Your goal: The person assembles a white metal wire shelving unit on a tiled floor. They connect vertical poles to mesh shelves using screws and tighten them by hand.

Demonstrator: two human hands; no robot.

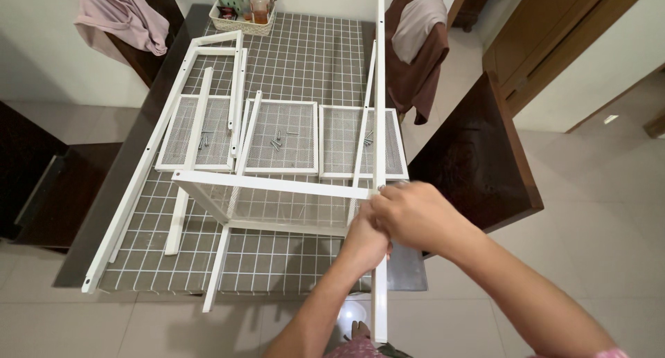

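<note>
Head camera, looking straight down: I see both hands working at one joint near the front edge of the table (131, 157), which is covered by a grey cloth with a white grid. My right hand (415, 216) is clenched around the long white upright post (379, 88) where the white crossbar (270, 183) meets it; the left hand (365, 242) sits just beneath, partly covered by the right, its fingers curled against the same post. Whether either hand also holds a small tool or screw I cannot tell; the fingertips are hidden. The crossbar belongs to a mesh shelf panel (284, 209) raised at an angle above the cloth. Behind it three more mesh panels (280, 138) lie flat in a row, with loose screws (276, 143) scattered on them. Long white rails (149, 174) lie along the left side of the table. A basket of bottles (244, 12) stands at the far end. Cloths hang over the two chairs at the far corners.
</note>
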